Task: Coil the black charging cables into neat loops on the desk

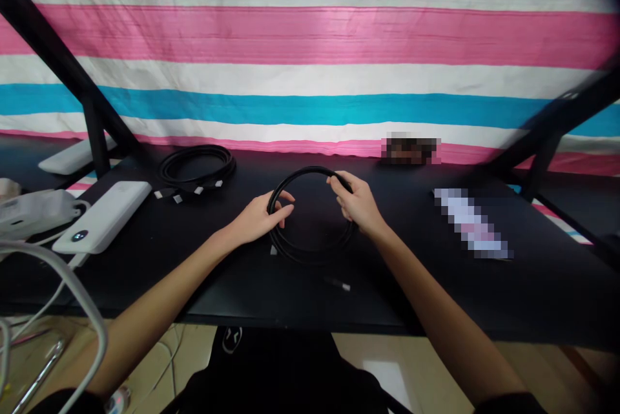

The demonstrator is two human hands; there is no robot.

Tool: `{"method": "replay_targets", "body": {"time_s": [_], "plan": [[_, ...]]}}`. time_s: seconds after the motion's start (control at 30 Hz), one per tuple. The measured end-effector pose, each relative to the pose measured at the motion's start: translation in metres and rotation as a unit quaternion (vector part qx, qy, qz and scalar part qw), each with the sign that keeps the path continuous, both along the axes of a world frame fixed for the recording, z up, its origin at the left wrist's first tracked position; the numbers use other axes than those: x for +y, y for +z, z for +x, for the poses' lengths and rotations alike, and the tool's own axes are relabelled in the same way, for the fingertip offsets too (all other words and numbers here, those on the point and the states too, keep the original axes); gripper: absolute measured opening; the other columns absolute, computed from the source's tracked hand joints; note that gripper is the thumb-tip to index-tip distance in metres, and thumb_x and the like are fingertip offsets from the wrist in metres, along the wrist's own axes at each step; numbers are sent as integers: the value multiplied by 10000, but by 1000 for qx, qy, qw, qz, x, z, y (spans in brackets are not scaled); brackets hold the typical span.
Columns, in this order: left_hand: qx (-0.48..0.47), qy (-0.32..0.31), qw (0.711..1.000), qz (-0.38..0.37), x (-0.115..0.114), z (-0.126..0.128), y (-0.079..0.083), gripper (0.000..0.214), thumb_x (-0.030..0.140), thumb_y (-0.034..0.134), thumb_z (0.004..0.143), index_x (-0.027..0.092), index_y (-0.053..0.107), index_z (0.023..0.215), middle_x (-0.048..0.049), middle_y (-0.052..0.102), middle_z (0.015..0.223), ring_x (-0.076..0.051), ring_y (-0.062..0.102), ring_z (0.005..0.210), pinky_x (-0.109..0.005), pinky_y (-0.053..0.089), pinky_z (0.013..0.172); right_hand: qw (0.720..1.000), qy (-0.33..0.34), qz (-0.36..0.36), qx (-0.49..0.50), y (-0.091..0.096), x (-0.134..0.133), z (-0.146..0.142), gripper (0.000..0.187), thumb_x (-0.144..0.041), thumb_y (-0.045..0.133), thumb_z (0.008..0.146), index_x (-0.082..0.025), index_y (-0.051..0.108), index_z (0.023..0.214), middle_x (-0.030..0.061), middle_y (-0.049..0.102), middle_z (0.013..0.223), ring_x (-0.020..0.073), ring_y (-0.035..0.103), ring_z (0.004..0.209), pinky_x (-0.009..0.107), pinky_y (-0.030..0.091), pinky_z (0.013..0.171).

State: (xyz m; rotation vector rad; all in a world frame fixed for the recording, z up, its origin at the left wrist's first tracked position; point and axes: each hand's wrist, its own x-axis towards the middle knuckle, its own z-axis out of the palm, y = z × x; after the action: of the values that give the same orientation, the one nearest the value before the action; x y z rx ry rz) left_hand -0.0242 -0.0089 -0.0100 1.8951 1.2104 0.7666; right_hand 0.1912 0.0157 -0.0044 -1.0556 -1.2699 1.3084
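A black cable (310, 175) is wound into a round coil above the middle of the black table (436, 298). My left hand (264, 215) pinches the coil's left side with its fingers closed round the strands. My right hand (356, 202) grips the coil's upper right, fingers curled over it. The lower part of the coil rests on the table, and one loose end with a plug (339, 284) lies just in front of it.
A second coiled black cable (196, 165) with several white-tipped plugs lies at the back left. A white power bank (104, 215) and a white charger with cords (33, 210) sit at the left edge. Black frame struts (72, 72) rise on both sides before a striped cloth.
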Motion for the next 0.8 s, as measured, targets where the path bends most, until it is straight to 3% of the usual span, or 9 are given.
{"method": "replay_targets", "body": {"time_s": [0.1, 0.23, 0.33, 0.47, 0.6, 0.8], "plan": [[-16, -31, 999, -28, -3, 3, -1, 371, 445, 422, 878, 167, 608, 1039, -20, 625, 696, -160, 574, 674, -258, 424, 630, 998, -33, 31, 32, 5, 0, 0, 205, -424, 627, 780, -232, 556, 792, -114, 257, 431, 32, 194, 304, 169, 123, 281], [-27, -60, 997, -44, -7, 9, -2, 419, 469, 367, 896, 171, 661, 913, -39, 636, 807, -175, 582, 800, -287, 429, 766, 988, -52, 18, 144, 11, -1, 1, 205, -409, 626, 788, -238, 516, 804, -113, 248, 455, 34, 151, 331, 171, 94, 289], [-33, -73, 993, -84, -8, 11, -3, 424, 477, 375, 892, 157, 654, 885, -40, 617, 767, -148, 568, 690, -255, 435, 638, 983, -70, 22, 166, 14, -1, 3, 188, -386, 627, 796, -240, 509, 790, -106, 243, 467, 43, 144, 342, 184, 100, 294], [-67, -96, 981, -157, -8, 10, -3, 419, 507, 418, 867, 153, 634, 932, -8, 554, 629, -94, 469, 489, -195, 307, 420, 987, -57, 5, 148, 17, -1, 4, 158, -396, 597, 818, -247, 546, 831, -100, 240, 475, 53, 122, 342, 214, 67, 295], [-114, -116, 968, -189, -6, 6, 3, 428, 507, 423, 869, 139, 599, 997, -6, 576, 576, -57, 376, 380, -186, 246, 369, 987, -7, -17, 160, 20, -2, 8, 177, -407, 591, 824, -250, 586, 906, -109, 230, 462, 50, 74, 335, 210, 41, 289], [-176, -94, 957, -210, -4, -1, 15, 493, 539, 397, 871, 118, 568, 1066, -43, 634, 599, -73, 463, 376, -183, 304, 362, 982, 9, -41, 183, 25, -3, 12, 156, -370, 538, 867, -238, 619, 868, -112, 216, 442, 55, 45, 332, 185, 52, 274]]}}
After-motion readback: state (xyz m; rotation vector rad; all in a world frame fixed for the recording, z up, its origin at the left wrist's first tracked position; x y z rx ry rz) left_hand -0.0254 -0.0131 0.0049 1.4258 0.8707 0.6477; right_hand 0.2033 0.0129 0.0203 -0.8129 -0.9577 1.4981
